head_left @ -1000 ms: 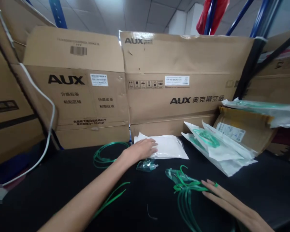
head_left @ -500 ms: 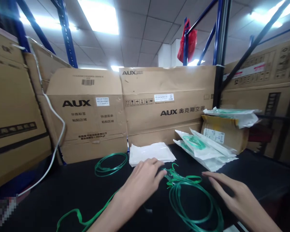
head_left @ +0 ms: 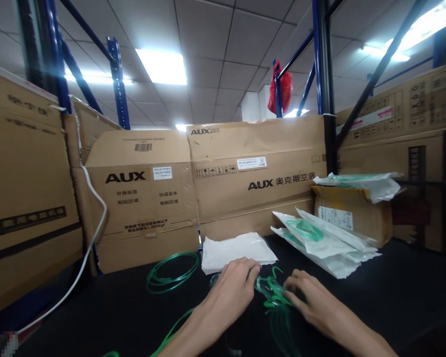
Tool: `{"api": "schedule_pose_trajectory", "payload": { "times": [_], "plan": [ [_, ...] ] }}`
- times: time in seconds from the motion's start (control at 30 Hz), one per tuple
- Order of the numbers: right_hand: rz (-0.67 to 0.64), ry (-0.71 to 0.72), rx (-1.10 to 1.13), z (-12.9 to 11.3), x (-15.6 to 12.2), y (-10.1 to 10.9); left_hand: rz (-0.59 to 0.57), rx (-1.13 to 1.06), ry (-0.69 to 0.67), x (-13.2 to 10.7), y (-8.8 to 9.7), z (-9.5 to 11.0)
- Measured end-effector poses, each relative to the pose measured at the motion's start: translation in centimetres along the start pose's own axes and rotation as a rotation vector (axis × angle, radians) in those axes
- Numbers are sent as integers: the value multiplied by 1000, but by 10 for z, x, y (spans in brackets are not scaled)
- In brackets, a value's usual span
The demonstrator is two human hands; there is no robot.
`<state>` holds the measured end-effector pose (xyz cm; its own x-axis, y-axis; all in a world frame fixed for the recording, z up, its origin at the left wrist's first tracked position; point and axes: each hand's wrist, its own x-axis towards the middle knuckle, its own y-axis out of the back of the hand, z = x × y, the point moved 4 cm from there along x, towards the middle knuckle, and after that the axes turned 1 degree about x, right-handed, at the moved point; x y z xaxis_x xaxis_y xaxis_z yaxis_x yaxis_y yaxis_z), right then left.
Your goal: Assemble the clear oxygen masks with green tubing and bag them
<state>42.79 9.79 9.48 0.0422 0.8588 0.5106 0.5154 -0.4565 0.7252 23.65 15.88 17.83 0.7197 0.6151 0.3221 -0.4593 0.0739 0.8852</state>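
Trailing cable: a white cable [head_left: 92,233] ran down the cartons at the far left to the black tabletop [head_left: 412,292].
Loose coil: a ring of green tubing [head_left: 173,270] lay flat on the tabletop, left of both hands and untouched.
Flat pouches: a small pile of white pouches [head_left: 238,250] lay just behind the left hand.
Left hand [head_left: 232,292]: palm down, its fingers [head_left: 250,272] curled narrow onto the left edge of the mask bundle.
Mask bundle [head_left: 273,292]: a clear, soft mask tangled with bright green strap and thin green tubing. It lay on the tabletop between the two hands, and a hook of green stood up from its top. Its tubing ran towards the lower edge of the view, blurred there.
Right hand [head_left: 315,302]: palm down, fingers bent close and gripping the bundle's right side.
Sealed packs: a slanting stack of white packs [head_left: 327,243] with green tubing inside leaned on a small carton [head_left: 353,215], well right of the hands.
Change: half a second before, the right hand had lain open and flat, apart from the bundle, and the tubing had spread in a wide loop. Now both hands met on the bundle. A second before, the left hand had rested on the white pouches.
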Motion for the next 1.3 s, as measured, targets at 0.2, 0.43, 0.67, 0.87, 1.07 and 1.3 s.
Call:
{"api": "schedule_pose_trajectory", "payload": {
  "times": [0.2, 0.43, 0.67, 0.87, 1.07, 1.3],
  "plan": [
    [5, 47, 68, -6, -7, -11, -153, -80, 2, 20, -14, 6],
    [38, 148, 110, -18, 2, -3, -355, -125, 32, 27, -16, 3],
    [-28, 225, 117, -33, -2, 6, -318, -61, -8, 1, -8, 8],
    [-69, 184, 112, -31, 2, 5, -112, 107, -112, -29, -3, 21],
    [-57, 97, 79, -5, 6, 5, 73, 67, -54, -34, 41, 1],
    [-62, 59, 62, -4, 15, -6, 234, -201, 79, -9, 80, -28]
  ]
}}
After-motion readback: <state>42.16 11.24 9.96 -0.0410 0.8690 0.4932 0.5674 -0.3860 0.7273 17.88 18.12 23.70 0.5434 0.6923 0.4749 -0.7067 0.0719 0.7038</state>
